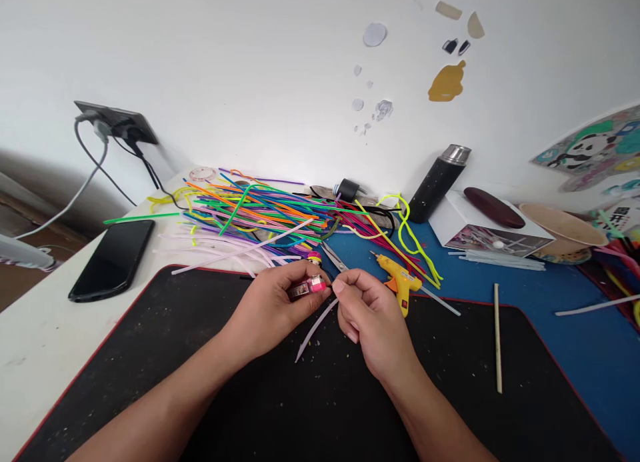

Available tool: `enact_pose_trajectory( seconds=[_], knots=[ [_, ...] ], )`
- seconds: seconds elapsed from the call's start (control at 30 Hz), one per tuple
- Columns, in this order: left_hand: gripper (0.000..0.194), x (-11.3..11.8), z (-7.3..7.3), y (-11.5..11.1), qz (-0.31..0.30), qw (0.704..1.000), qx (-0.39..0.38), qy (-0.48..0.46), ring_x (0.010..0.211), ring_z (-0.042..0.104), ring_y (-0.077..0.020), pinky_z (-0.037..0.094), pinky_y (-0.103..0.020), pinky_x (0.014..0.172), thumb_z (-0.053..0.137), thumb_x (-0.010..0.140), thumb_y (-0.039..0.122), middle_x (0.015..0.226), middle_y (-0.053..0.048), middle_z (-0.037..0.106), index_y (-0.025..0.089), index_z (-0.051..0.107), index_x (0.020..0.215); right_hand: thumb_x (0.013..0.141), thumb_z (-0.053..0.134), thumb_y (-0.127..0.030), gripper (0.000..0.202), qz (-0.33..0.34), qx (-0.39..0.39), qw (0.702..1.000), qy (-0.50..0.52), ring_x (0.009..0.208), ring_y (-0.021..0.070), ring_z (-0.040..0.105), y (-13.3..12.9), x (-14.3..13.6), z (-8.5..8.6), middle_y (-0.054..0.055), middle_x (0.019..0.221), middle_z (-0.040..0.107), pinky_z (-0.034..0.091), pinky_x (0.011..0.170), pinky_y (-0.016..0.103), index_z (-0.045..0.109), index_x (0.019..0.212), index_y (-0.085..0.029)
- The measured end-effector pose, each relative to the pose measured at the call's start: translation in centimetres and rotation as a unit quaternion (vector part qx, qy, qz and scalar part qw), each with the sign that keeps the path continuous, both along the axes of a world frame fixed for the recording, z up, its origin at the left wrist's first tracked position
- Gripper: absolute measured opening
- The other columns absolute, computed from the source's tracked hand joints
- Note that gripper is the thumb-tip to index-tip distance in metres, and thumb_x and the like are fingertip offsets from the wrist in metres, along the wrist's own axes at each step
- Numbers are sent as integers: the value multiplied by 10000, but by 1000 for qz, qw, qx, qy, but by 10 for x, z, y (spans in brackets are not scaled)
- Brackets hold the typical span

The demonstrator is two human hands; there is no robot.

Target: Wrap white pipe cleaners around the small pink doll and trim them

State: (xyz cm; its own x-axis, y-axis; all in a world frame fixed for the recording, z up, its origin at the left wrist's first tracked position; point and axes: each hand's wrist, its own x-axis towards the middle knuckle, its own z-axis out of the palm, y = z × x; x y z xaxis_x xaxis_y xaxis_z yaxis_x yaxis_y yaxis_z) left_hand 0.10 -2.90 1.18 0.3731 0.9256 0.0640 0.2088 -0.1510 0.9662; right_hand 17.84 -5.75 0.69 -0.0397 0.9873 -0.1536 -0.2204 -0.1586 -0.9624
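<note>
In the middle of the head view my left hand (280, 302) is closed around a pink lighter (316, 284) with a printed label. Its thumb and fingertips meet at the lighter's end. Close beside it, my right hand (373, 309) pinches with thumb and forefinger. From under its curled fingers a pale lilac pipe cleaner (314, 333) slants down to the left over the black mat (310, 409). Whatever the thumb and forefinger pinch is too small to make out. Scissors (334, 257) lie just beyond both hands, and a yellow hot glue gun (400, 279) lies right of them.
Many coloured pipe cleaners (250, 209) are heaped at the back. A phone (114, 259) lies at the left. Toward the right are a dark flask (437, 185), a white box (480, 225), a bowl (565, 225) and a thin stick (497, 342). Small scraps dot the mat.
</note>
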Motion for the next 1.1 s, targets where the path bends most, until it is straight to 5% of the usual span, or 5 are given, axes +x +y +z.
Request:
enact_pose_trajectory(
  seconds=[0.27, 0.73, 0.83, 0.97, 1.1],
  knots=[
    [87, 0, -1, -3, 15, 990, 127, 65, 619, 602, -118, 439, -214, 603, 667, 895, 159, 772, 22, 743, 209, 737, 913, 932, 771, -464, 310, 2, -4, 1000, 13, 375, 52, 281, 0, 1, -4, -133, 477, 361, 198, 397, 210, 643, 833, -199],
    [160, -3, -4, -3, 18, 951, 279, 131, 636, 702, -143, 471, -217, 614, 644, 867, 137, 787, -18, 808, 211, 769, 936, 921, 776, -453, 300, 7, -15, 1000, 8, 366, 52, 294, 1, 3, -5, -138, 467, 357, 202, 400, 209, 642, 838, -196],
    [156, -1, -5, -2, 18, 966, 226, 124, 628, 675, -138, 458, -220, 615, 656, 854, 144, 790, -5, 795, 216, 766, 937, 941, 759, -450, 293, 11, -16, 1000, 9, 366, 51, 297, 1, 3, -8, -136, 473, 369, 202, 400, 206, 640, 850, -198],
    [94, -1, 2, 0, 6, 997, 63, 53, 666, 613, -139, 460, -230, 646, 686, 917, 272, 781, 12, 732, 207, 754, 925, 937, 766, -458, 298, 6, -15, 1000, 11, 373, 56, 301, 1, 5, -8, -135, 476, 371, 214, 402, 209, 640, 856, -200],
    [273, -3, 9, 5, -22, 998, -51, -19, 738, 570, -161, 458, -260, 699, 721, 929, 449, 799, 0, 678, 181, 765, 910, 922, 777, -500, 334, 13, -8, 1000, -6, 372, 60, 304, 0, 5, -5, -135, 476, 369, 221, 398, 214, 638, 860, -202]
  ],
)
